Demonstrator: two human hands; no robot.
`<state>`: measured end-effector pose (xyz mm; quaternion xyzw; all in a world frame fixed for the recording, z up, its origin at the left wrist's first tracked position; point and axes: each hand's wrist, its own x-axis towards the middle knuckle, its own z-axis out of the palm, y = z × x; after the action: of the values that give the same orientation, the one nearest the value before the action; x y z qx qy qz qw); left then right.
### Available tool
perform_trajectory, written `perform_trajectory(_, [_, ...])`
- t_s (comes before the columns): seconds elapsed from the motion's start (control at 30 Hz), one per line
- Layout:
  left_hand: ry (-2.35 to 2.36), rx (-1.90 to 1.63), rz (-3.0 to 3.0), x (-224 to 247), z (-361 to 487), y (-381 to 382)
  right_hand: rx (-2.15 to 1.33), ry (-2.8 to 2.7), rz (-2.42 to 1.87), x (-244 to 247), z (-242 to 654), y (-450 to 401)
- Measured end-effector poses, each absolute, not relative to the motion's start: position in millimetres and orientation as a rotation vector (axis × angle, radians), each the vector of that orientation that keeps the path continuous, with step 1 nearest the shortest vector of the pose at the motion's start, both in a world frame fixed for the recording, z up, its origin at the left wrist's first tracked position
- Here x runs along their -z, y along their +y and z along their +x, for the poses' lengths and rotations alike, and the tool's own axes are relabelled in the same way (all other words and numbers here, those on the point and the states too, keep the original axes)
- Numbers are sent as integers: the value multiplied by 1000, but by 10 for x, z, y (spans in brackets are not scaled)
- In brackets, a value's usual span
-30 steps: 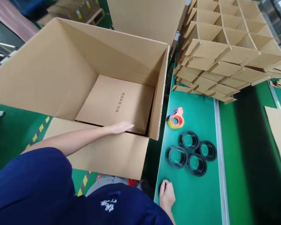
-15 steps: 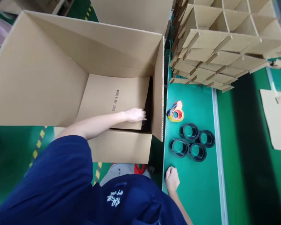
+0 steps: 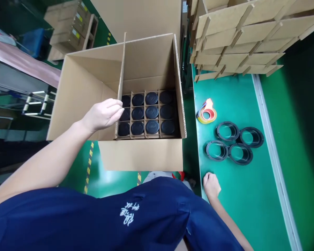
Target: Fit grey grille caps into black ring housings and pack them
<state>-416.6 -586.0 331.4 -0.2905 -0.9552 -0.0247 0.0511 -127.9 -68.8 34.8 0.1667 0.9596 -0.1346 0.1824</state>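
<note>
And here's the left hand (image 3: 104, 114), fingertips clamped on the near part of a cardboard sheet (image 3: 121, 69), which stands on edge inside the open box (image 3: 78, 87), apparently held up so it doesn't cover the cells. Just right of that grip, black round pieces (image 3: 151, 112) sit in rows, a cardboard grid (image 3: 144, 120) likely keeping them from knocking together. Farther right, the right hand (image 3: 211, 184) is loosely curled, resting at the green table's (image 3: 246, 195) edge, perhaps for support. Beyond it from the left grip lie four black rings (image 3: 240, 162), a tape dispenser (image 3: 211, 111) and, farther up, stacked dividers (image 3: 225, 42).
</note>
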Motion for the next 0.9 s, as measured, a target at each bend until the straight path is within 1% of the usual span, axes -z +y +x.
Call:
perform_trajectory(0.27, [-2888,-3,-870,-3327,-4122,-5812,326,2713,429,-345,-1269,-655])
perform_trajectory(0.37, [-2884,-33,-933,-3226,-4162,-5698,328,2711,429,-353,-1270,-650])
perform_trajectory(0.47, [-2858,-27,-1015,-3025,-4255,-5532,352,2710,415,-379,-1269,-655])
perform_trajectory(0.6, [-2888,104,-1076,-2560,-4412,-5176,376,2712,438,-390,-1263,-675])
perform_trajectory(0.73, [-3138,294,-1097,-1893,-4526,-4648,416,2728,483,-350,-1266,-693])
perform_trajectory(0.9, [-3252,400,-1148,-1120,-4576,-4144,530,2807,472,-373,-1311,-716])
